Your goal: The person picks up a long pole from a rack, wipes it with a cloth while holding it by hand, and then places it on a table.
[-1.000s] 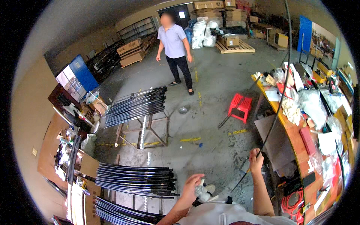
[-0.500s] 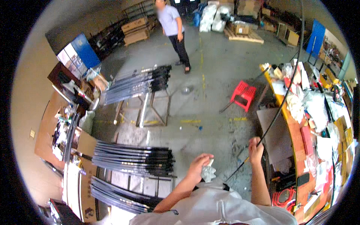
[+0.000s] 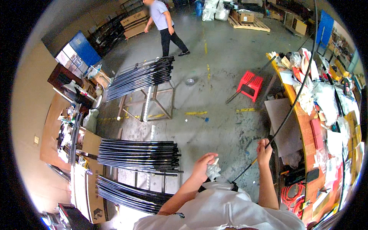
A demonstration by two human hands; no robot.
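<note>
In front of my body, my left hand [image 3: 204, 167] is closed round a crumpled whitish cloth [image 3: 214, 171], whose loose end sticks out beside the fingers. My right hand [image 3: 263, 150] grips a long thin black rod [image 3: 283, 122]. The rod slants up to the far right past the workbench, and its lower end comes down near my waist. A short yellowish stretch shows on it just below my right hand. To the left of my left hand lie bundles of similar black rods [image 3: 138, 155] on a rack.
At right stands a cluttered workbench [image 3: 306, 153] with plastic bags and a coiled red hose [image 3: 292, 197] below. A red stool [image 3: 251, 86] is on the floor ahead. Another rod bundle [image 3: 142, 78] rests on a metal stand [image 3: 168, 103]. A person [image 3: 163, 28] is at the back; cartons line the left.
The person at the back has stepped to the left. My view has shifted slightly. Both my hands keep their holds, and the rod stays at nearly the same slant.
</note>
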